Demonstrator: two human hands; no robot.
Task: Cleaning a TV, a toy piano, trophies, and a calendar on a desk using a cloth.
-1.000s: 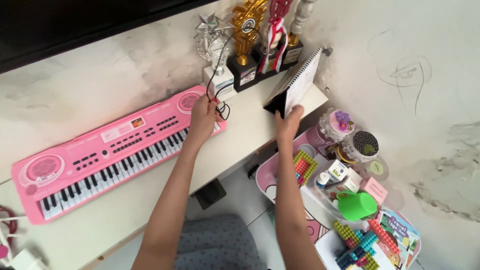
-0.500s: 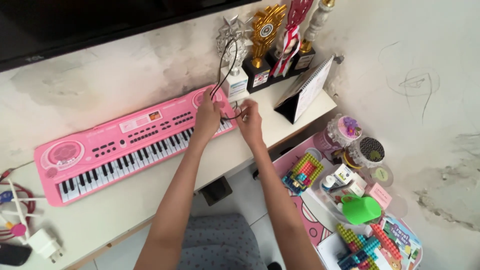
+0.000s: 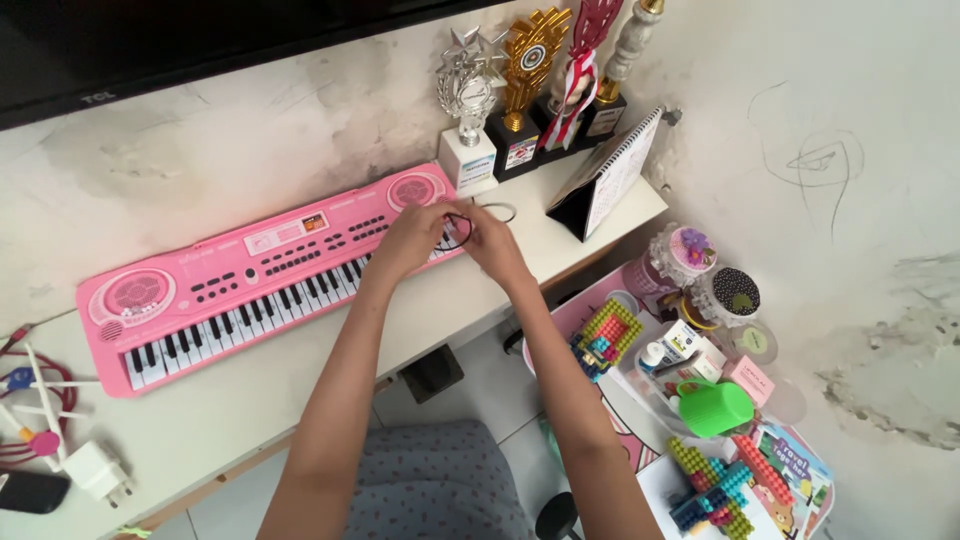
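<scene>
We see our left hand (image 3: 412, 238) and right hand (image 3: 487, 232) meeting over the right end of the pink keyboard (image 3: 262, 275), fingers pinched shut on a thin black cord (image 3: 478, 215) coiled into loops; which fingers grip it seems unclear from here. Behind the keyboard's right end stand the trophies (image 3: 530, 85), with a tented spiral calendar (image 3: 608, 177) just beside them.

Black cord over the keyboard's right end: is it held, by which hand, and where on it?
Both hands hold the black cord: the left hand and right hand pinch its coiled loops above the pink keyboard.
</scene>
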